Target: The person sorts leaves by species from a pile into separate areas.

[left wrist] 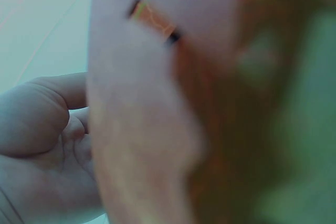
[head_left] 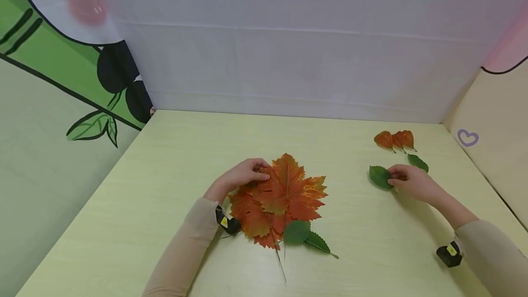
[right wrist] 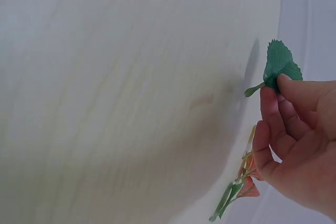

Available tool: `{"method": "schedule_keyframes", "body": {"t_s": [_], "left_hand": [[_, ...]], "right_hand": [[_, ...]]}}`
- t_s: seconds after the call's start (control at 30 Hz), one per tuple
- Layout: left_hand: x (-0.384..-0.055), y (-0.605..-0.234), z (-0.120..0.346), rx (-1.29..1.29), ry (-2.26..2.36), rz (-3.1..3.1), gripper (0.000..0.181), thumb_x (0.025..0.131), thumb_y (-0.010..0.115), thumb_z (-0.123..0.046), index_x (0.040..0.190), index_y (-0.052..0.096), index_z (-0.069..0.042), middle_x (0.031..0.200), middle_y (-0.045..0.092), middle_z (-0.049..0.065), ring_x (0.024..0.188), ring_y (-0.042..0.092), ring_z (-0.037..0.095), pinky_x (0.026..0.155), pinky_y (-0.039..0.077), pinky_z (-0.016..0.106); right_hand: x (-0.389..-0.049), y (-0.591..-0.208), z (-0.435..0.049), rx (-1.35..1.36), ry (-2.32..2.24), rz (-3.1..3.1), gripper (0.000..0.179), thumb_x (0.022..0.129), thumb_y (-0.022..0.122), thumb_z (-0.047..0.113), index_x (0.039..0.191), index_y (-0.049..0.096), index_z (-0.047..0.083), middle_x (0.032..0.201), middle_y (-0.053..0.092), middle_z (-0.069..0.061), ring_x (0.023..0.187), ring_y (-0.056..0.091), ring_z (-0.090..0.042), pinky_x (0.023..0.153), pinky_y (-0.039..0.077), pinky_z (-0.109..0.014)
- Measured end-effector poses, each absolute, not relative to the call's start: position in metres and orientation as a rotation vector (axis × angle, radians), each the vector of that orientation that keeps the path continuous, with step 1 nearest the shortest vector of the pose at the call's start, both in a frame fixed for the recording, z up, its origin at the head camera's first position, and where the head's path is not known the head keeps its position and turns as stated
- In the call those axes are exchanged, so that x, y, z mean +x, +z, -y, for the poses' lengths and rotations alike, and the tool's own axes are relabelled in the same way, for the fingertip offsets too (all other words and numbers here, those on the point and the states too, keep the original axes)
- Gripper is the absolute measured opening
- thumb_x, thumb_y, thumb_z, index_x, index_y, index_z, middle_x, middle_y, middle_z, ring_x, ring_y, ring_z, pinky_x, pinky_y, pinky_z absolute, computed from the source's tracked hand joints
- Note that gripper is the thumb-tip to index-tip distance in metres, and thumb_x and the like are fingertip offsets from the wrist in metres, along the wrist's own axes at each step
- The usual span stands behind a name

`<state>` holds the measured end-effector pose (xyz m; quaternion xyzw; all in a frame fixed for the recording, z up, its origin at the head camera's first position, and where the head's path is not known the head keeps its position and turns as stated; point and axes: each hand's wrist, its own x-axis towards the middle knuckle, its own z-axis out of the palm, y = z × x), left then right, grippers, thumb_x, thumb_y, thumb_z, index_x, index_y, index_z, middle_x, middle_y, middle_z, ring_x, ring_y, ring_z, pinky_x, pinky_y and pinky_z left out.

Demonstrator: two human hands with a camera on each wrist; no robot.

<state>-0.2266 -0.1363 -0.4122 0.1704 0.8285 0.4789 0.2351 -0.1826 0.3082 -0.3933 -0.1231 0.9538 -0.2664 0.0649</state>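
Between the fingers of the right hand, pinched nearly together, a green leaf juts toward nine o'clock; the left hand pinches large orange leaves at its four o'clock; small orange leaves lie at the right fingers' twelve

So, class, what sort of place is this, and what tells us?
Possibly an indoor craft or play corner: a pale table holding loose orange leaves, a creased pale backdrop behind it, and cartoon artwork at the left.

Leaf pile on table
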Motion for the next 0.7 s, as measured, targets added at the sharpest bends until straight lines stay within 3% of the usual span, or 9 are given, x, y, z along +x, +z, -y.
{"method": "schedule_keyframes", "body": {"t_s": [0.2,0.5,0.7], "left_hand": [[-0.227,-0.412,0.136,0.461,1.316,-2.272,0.024,0.087,0.060,-0.018,0.108,0.057,-0.006,0.096,0.060,0.006,0.084,0.055,0.017,0.078,0.045,0.029],[-0.227,-0.412,0.136,0.461,1.321,-2.263,0.025,0.087,0.060,-0.019,0.109,0.057,-0.006,0.097,0.060,0.006,0.085,0.055,0.017,0.079,0.045,0.030],[-0.227,-0.411,0.136,0.452,1.322,-2.268,0.024,0.087,0.060,-0.018,0.108,0.057,-0.007,0.097,0.060,0.006,0.085,0.055,0.017,0.079,0.045,0.030]], "right_hand": [[-0.185,-0.391,-0.320,-0.247,-0.799,-2.910,0.036,0.088,0.059,0.024,0.110,0.057,-0.005,0.094,0.064,-0.013,0.086,0.058,-0.024,0.067,0.044,-0.030],[-0.190,-0.390,-0.339,-0.090,-0.808,-2.932,0.046,0.090,0.056,0.031,0.111,0.054,-0.010,0.091,0.066,-0.017,0.080,0.061,-0.025,0.067,0.043,-0.033],[-0.193,-0.391,-0.350,0.023,-0.834,-2.946,0.046,0.090,0.055,0.033,0.108,0.054,-0.009,0.090,0.067,-0.019,0.078,0.063,-0.028,0.063,0.041,-0.029]]}}
